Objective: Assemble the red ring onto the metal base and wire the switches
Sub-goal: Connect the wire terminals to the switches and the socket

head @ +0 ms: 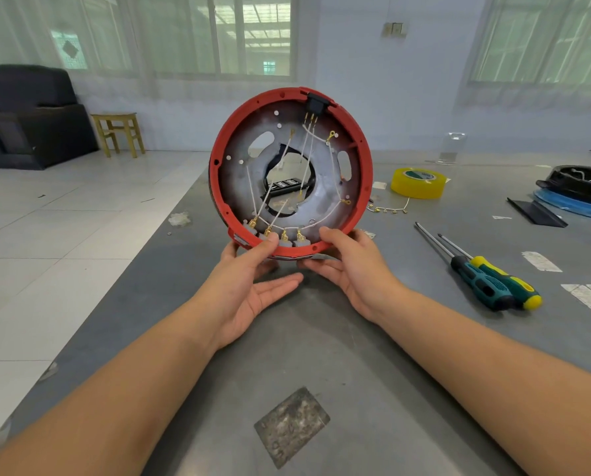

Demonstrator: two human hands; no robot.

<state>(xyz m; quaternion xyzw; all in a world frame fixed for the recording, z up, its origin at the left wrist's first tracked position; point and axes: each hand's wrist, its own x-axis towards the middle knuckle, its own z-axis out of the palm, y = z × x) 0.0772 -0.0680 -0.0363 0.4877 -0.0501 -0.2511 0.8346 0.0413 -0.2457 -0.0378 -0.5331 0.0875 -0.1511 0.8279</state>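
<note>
Both hands pinching upright red ring's lower rim, seemingly above table edge.

The matt red plastic ring framed a dull, blotchy grey metal base; below it, the grey table looked smooth and scuffed.

Bright daylight from windows, soft shadows on table, sharp focus, wide-angle edge bending
</note>
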